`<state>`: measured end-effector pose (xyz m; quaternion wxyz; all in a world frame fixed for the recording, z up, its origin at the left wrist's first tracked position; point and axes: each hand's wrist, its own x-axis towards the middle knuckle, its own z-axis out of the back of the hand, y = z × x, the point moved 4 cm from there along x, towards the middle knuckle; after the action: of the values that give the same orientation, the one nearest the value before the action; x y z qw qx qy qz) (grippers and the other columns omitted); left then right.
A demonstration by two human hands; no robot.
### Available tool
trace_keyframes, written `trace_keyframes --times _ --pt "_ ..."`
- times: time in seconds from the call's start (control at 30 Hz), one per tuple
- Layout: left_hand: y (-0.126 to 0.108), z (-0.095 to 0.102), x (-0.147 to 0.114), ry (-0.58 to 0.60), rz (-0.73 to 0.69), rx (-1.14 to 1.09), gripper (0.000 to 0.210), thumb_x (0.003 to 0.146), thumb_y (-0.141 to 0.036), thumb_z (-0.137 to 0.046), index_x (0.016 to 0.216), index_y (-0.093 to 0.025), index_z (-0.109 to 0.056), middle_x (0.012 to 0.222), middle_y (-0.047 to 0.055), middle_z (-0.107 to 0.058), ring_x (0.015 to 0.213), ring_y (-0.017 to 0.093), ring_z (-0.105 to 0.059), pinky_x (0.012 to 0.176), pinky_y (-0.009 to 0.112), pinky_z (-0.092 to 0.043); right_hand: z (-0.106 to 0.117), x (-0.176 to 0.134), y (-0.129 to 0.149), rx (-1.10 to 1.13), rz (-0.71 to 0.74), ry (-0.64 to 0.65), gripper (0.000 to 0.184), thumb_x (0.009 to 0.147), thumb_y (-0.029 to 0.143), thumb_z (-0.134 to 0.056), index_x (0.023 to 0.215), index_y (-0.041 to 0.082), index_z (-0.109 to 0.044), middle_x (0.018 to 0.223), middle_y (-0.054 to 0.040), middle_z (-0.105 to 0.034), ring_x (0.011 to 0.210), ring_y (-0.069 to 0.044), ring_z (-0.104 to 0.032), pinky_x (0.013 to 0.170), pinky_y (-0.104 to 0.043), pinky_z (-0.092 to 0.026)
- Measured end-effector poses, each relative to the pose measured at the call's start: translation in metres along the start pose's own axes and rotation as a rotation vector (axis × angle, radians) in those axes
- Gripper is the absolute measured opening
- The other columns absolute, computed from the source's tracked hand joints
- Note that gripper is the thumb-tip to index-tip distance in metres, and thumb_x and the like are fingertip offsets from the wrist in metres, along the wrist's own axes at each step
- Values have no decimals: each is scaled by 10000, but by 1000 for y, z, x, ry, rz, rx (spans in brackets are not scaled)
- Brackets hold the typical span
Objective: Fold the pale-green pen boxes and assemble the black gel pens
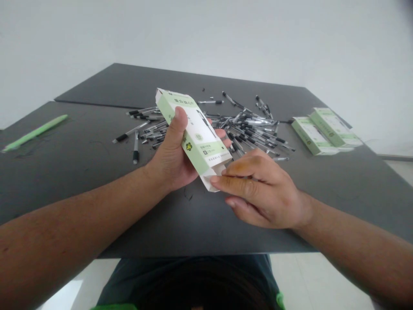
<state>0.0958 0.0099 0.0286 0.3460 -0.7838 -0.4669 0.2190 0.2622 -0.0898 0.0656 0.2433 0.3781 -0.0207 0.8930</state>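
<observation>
A white and green pen box (pixel 196 129) is tilted above the table, its near end open with the flaps showing. My left hand (pixel 176 150) wraps round it from below, thumb across the front face and fingertips past the far edge. At the open end, my right hand (pixel 261 189) pinches an end flap between thumb and fingers. Behind the box, a loose heap of clear pens with black grips (pixel 248 129) lies spread over the table. What is inside the box cannot be made out.
Two more green and white boxes (pixel 335 127) lie at the right of the dark table (pixel 200 232). A long light-green pen-shaped object (pixel 35 133) lies at the left. A seam crosses the table behind the pens, and a pale wall stands beyond.
</observation>
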Motion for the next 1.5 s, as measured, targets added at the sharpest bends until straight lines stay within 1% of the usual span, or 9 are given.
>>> trace_keyframes --times 0.07,0.17,0.33,0.43,0.63,0.77,1.1,1.27,1.5 --pt "0 0 1 21 4 4 599 781 -719 -910 1113 -249 -743 1044 58 -850 1162 391 -797 1115 573 -641 -2 -2 -3 1 -22 -3 506 1047 225 -722 1550 281 -708 1228 -101 -789 1074 -270 -776 917 -468 -679" --pt "1 2 3 64 2 -1 575 799 -704 -905 1122 -256 -744 1044 54 -854 1228 402 -787 1125 561 -636 -4 -4 -7 -5 -49 -6 562 1034 236 -730 1592 282 -684 1245 -107 -773 1058 -272 -756 910 -473 -674" --pt "2 5 3 89 8 2 584 858 -699 -884 1168 -229 -730 1069 60 -851 1112 357 -814 1085 533 -657 -5 -4 -5 -33 -84 27 506 1014 220 -730 1517 263 -737 1197 -101 -743 1058 -269 -713 930 -450 -669" --pt "3 3 3 85 5 -7 590 859 -706 -881 1167 -227 -728 1067 71 -849 1063 348 -822 1068 542 -667 -4 -3 -4 -35 -98 35 464 1029 243 -731 1489 298 -753 1153 -79 -747 1033 -254 -717 923 -428 -668" --pt "0 -1 1 -7 1 -35 578 814 -701 -911 1113 -243 -726 1048 91 -832 1283 450 -776 1141 619 -619 4 -3 -5 -71 -83 -105 256 1044 225 -797 1286 292 -745 1042 -42 -779 924 -220 -743 823 -377 -662" --pt "1 0 3 -24 -3 -67 648 838 -742 -875 1209 -241 -699 1048 86 -824 1366 469 -744 1143 584 -619 6 -4 -4 -161 -89 -163 252 1013 130 -819 1178 284 -707 1003 -34 -782 936 -213 -748 826 -353 -663" --pt "4 10 9 17 -36 -119 656 934 -687 -839 1404 -265 -665 1052 78 -842 1238 397 -818 1070 496 -660 -3 -3 -9 -244 -91 -200 275 1036 98 -808 1277 215 -747 1105 -74 -835 986 -204 -814 879 -345 -707" --pt "6 9 10 31 -26 -90 663 897 -711 -862 1334 -250 -670 1044 88 -834 1170 418 -831 994 499 -665 -6 -2 -10 -240 -76 -190 256 1048 99 -795 1277 203 -745 1137 -90 -846 1046 -213 -827 919 -359 -723" --pt "5 7 9 -1 -37 -82 585 851 -636 -909 1222 -243 -685 1041 97 -816 1291 450 -781 1085 522 -627 -5 1 -10 -222 -70 -174 244 1049 82 -789 1267 186 -749 1146 -102 -850 1052 -205 -831 926 -344 -723"
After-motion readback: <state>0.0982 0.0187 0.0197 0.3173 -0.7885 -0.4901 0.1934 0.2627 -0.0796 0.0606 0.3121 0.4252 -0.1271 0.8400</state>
